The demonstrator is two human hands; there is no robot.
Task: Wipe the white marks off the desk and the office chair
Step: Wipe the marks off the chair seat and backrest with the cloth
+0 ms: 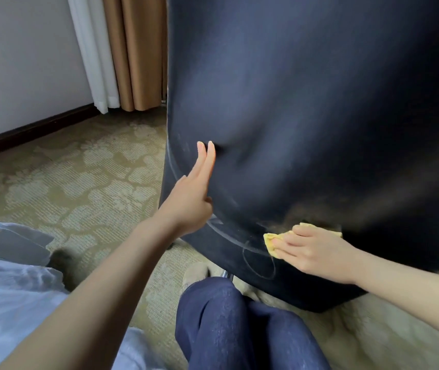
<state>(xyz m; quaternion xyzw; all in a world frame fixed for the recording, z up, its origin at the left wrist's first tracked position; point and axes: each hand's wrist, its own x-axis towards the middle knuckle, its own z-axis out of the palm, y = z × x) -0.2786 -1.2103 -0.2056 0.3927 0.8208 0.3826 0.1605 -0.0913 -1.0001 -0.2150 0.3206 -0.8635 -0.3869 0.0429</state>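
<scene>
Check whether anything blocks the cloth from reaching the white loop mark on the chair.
Nothing visible does. The right hand presses the yellow cloth flat on the chair back, at the edge of the white loop. The left hand presses higher up, clear of that path.

- We wear a pale blue-white shirt (7, 303) of thin, creased cloth, seen at the lower left.
- Our trousers (226, 329) are dark blue denim with a fine speckled weave.
- Our left hand (186, 206) and right hand (311, 249) are bare, as are both forearms.
- A blurred beige shape (195, 272) beyond the trousers may be our shoe; we cannot tell.
</scene>
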